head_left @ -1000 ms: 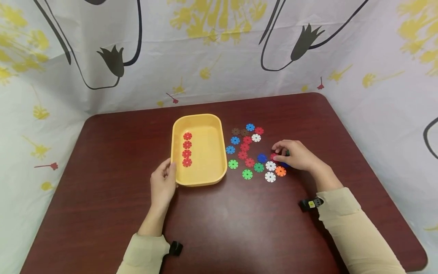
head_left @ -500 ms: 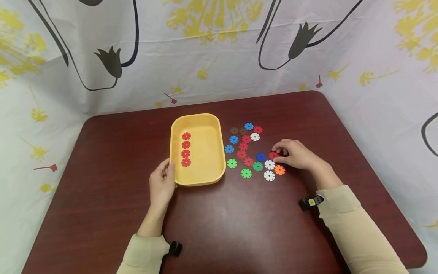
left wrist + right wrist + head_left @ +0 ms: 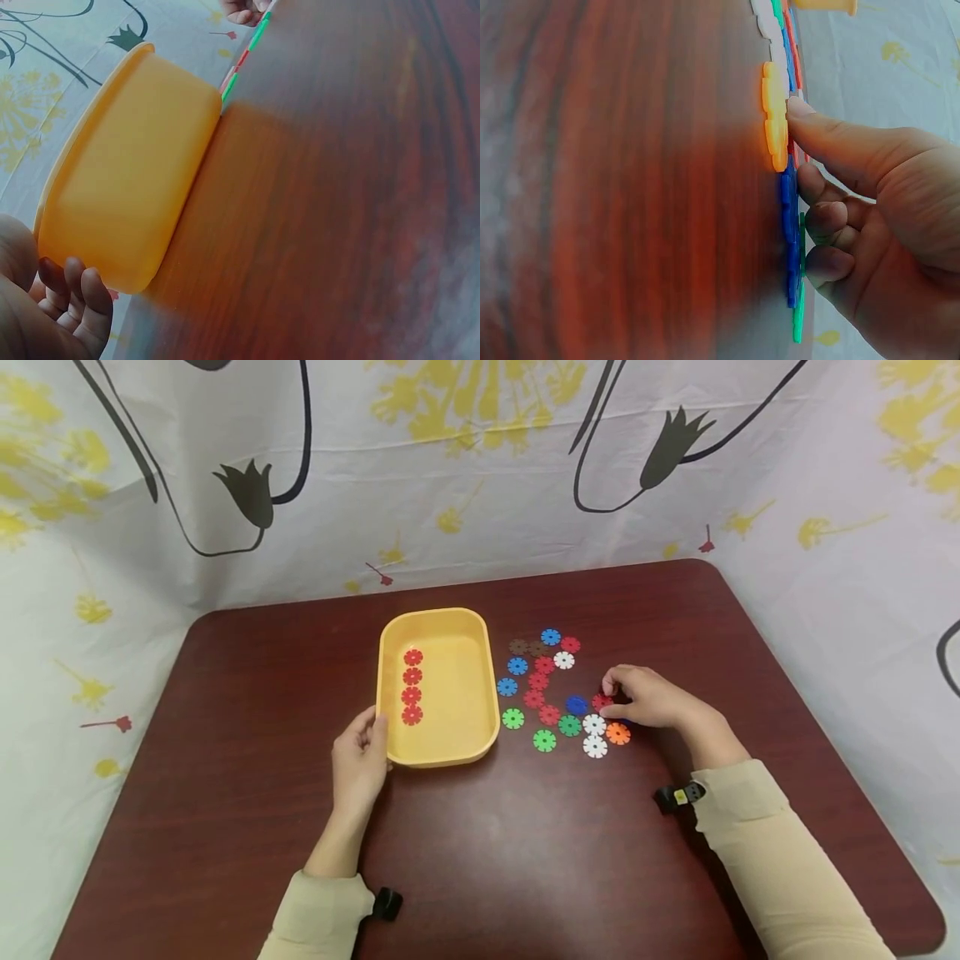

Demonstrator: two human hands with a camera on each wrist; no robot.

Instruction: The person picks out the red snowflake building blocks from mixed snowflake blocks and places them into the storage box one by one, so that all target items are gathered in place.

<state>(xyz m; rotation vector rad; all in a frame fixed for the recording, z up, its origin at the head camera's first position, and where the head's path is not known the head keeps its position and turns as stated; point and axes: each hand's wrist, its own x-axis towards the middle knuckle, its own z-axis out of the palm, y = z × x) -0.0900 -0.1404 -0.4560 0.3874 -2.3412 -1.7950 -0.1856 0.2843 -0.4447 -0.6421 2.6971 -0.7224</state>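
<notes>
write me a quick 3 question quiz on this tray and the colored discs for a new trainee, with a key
1. Which hand grips the yellow tray?
2. How many red discs lie inside the tray?
3. In the head view, which of these colors shows on just one disc: A) brown, B) orange, C) white?

Key:
1. The left hand, at the side wall near the front corner.
2. Four, in a single line.
3. B: the orange disc.

Blue disc (image 3: 626, 722) partly behind right hand (image 3: 649, 697), head view
</notes>
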